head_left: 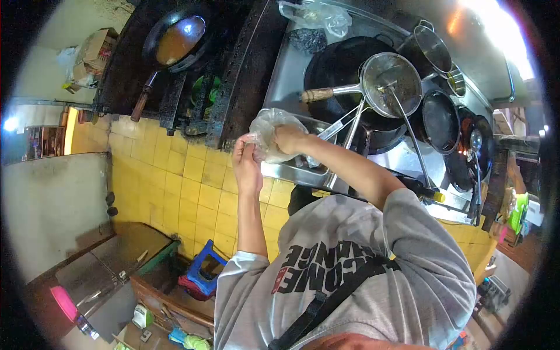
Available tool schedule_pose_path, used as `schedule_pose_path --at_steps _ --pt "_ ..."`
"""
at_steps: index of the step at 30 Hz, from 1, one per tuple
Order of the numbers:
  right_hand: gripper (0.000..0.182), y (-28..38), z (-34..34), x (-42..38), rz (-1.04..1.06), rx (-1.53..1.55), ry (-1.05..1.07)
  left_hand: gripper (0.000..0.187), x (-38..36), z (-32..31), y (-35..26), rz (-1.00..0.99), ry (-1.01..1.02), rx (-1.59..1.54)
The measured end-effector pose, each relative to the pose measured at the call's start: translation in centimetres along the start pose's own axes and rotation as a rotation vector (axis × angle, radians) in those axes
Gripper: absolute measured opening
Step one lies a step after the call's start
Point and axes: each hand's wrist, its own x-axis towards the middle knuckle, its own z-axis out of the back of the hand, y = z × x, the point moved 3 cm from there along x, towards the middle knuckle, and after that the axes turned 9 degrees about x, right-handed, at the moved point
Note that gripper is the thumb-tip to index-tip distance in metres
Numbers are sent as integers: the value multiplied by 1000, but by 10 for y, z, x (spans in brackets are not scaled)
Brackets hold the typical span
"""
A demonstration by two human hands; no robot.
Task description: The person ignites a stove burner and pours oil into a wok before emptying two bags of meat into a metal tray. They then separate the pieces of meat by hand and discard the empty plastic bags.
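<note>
A clear, crumpled plastic bag (265,124) hangs in front of me at the edge of the metal counter. My left hand (248,157) pinches its rim on the near left side. My right hand (287,140) reaches into the mouth of the bag, its fingers hidden by the plastic. What the bag contains cannot be made out. Just behind the bag is a metal tray (315,127). A wire strainer with a wooden handle (332,92) lies to the right of the bag, over a large dark wok (326,67).
On the stove at the upper left, a frying pan (175,44) holds brownish liquid. A ladle (411,128) leans from the strainer. Pots (429,49) and dark pans (440,119) crowd the right side. A blue stool (205,268) stands on the lower left.
</note>
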Motion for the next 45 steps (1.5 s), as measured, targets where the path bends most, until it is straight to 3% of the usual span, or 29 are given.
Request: schedule_pose_path --at_steps 3,4,5,8,9,11,13,15,17,19,23,25,27,28,29,32,33,35,40,41,44,45 --pt "29 9 44 -24 156 15 -141 14 6 -26 -24 -90 29 53" --pt "36 -20 22 7 396 16 -208 11 8 -35 -36 -144 44 68" --pt "36 -15 32 3 395 12 -215 11 13 -41 -45 -149 50 67" --pt "49 4 82 -22 51 93 -240 10 27 -62 -70 -266 45 154" --pt "49 3 89 -20 44 94 -253 10 32 -68 -77 -269 59 154" --pt "45 6 112 -17 126 20 -322 12 42 -77 -95 -493 20 363" --pt "40 2 130 -18 138 11 -380 12 54 -87 -103 -474 74 378" --pt "37 -4 148 -16 141 45 -511 13 64 -100 -113 -638 51 556" --pt "30 -13 158 -13 156 37 -537 13 73 -109 -117 -629 50 594" --pt "22 -23 164 -15 235 197 -741 13 86 -118 -117 -783 -34 795" --pt "25 -40 151 -34 200 327 -747 9 112 -127 -95 -828 -95 1109" --pt "18 -51 132 -46 150 461 -946 9 129 -125 -80 -815 -92 1135" --pt "22 -63 112 -44 101 231 -771 10 145 -122 -64 -777 -93 1173" --pt "40 -67 104 -42 77 135 -635 10 150 -123 -59 -783 -82 1189" --pt "40 -73 94 -42 78 135 -635 10 152 -124 -54 -783 -82 1189" --pt "80 -76 79 -39 241 -238 -713 10 157 -126 -45 -746 -88 1226" --pt "80 -81 78 -39 245 -238 -712 10 158 -124 -44 -746 -92 1226" --pt "70 -71 88 -52 8 -58 -431 11 157 -123 -46 -736 -92 1216" --pt "38 -66 91 -78 -124 -75 -141 12 143 -111 -35 -641 -90 1142" --pt "38 -70 90 -74 -118 -82 -134 12 141 -108 -29 -597 -69 1124" --pt "16 -61 106 -57 207 -35 -557 14 123 -101 -26 -574 -94 1052" --pt "16 -61 111 -43 219 -38 -549 14 117 -98 -26 -547 -94 1014"
